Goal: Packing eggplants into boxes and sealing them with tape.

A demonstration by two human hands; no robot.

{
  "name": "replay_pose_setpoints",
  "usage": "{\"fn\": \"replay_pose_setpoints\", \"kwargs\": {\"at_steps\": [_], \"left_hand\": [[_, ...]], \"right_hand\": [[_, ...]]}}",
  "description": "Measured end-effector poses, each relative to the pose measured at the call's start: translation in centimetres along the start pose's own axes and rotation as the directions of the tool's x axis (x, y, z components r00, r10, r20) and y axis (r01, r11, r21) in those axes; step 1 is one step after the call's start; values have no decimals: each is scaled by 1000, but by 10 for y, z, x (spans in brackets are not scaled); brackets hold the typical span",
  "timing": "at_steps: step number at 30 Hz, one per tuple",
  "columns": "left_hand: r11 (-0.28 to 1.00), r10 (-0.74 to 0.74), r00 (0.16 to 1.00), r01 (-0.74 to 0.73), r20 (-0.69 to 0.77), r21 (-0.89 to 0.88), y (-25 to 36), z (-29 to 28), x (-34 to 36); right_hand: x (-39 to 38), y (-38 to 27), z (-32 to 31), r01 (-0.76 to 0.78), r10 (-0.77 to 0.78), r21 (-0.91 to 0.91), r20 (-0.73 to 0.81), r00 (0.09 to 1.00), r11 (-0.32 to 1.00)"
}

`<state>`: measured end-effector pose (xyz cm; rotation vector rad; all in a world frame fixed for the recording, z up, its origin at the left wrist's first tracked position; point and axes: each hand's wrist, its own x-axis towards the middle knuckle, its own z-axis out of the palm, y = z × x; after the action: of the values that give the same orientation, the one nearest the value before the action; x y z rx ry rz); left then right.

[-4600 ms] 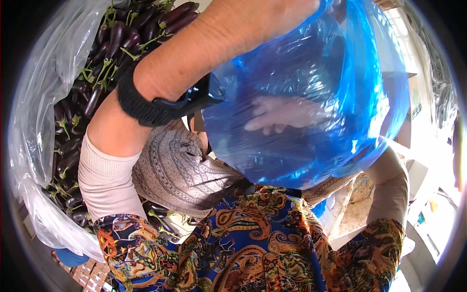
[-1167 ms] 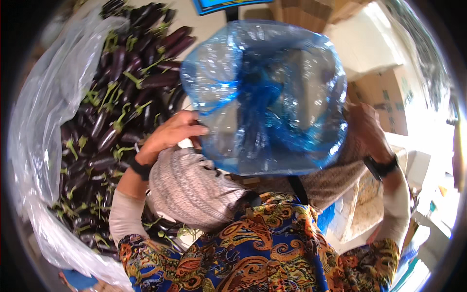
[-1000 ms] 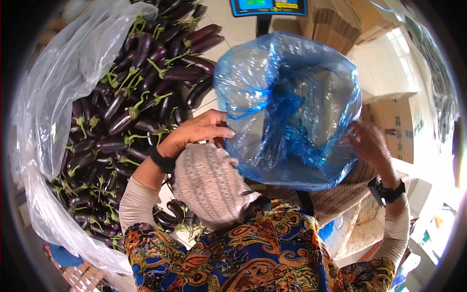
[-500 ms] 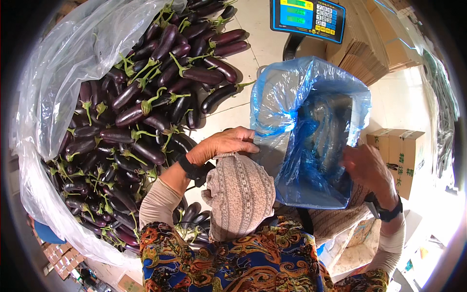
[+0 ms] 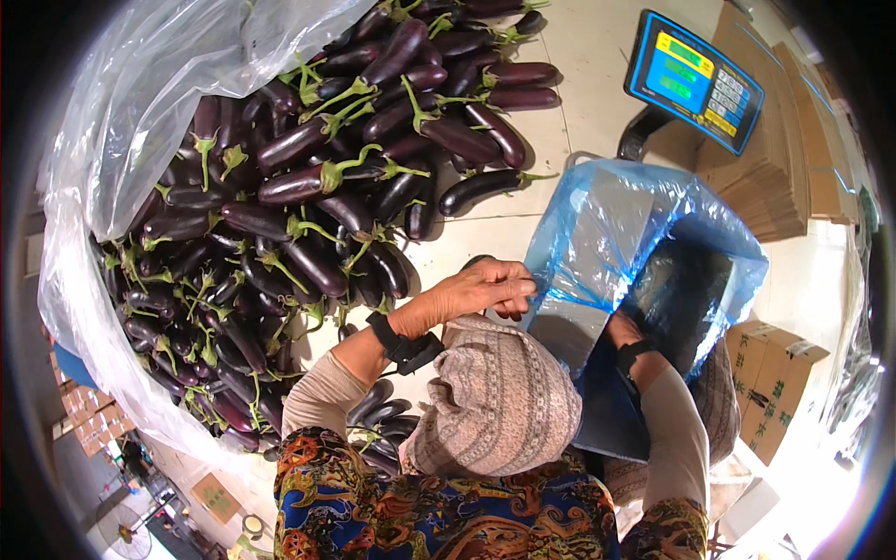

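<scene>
A thin blue plastic bag (image 5: 597, 210) lines a box-like container on the right, its top folded out over the rim. At the left edge of the bag, my left hand (image 5: 499, 287) has curled fingers, seemingly pinching the film. My right hand (image 5: 623, 331) reaches down inside the bag; its fingers are hidden behind the folds and the wrist. Both wrists wear dark bands. Left of my hands lies a large heap of dark purple eggplants (image 5: 308, 187) with green stems, spread over the floor and partly under clear plastic sheeting (image 5: 131, 121).
A scale display (image 5: 695, 79) on a dark post stands behind the bag. Flattened cardboard (image 5: 761, 177) is stacked at the far right, and a closed carton (image 5: 775, 378) sits right of the bag. A few eggplants (image 5: 383, 411) lie by my left forearm.
My right hand has gone from the bag's right side down into it, and the film inside is pressed outward. The whole view has shifted, with my left hand staying at the bag's left edge.
</scene>
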<state>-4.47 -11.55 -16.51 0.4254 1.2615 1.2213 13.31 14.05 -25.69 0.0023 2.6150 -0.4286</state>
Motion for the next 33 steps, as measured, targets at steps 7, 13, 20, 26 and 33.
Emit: {"fn": "replay_pose_setpoints", "kwargs": {"at_steps": [7, 13, 20, 26, 33], "left_hand": [[679, 615, 637, -130, -464, 722, 0, -86, 19], [292, 912, 191, 318, -363, 902, 78, -224, 42], [275, 650, 273, 786, -709, 554, 83, -278, 72], [878, 473, 561, -229, -680, 421, 99, -259, 55], [707, 624, 630, -707, -462, -10, 118, -164, -15]], "right_hand": [[-12, 24, -14, 14, -12, -72, 35, 999, 997], [-29, 15, -14, 130, -121, -136, 68, 990, 982], [-39, 8, -64, 344, -346, -298, 49, 937, 890], [-51, -19, -171, -25, 28, -157, 18, 999, 987], [-48, -71, -223, 29, 159, 609, -253, 954, 793]]}}
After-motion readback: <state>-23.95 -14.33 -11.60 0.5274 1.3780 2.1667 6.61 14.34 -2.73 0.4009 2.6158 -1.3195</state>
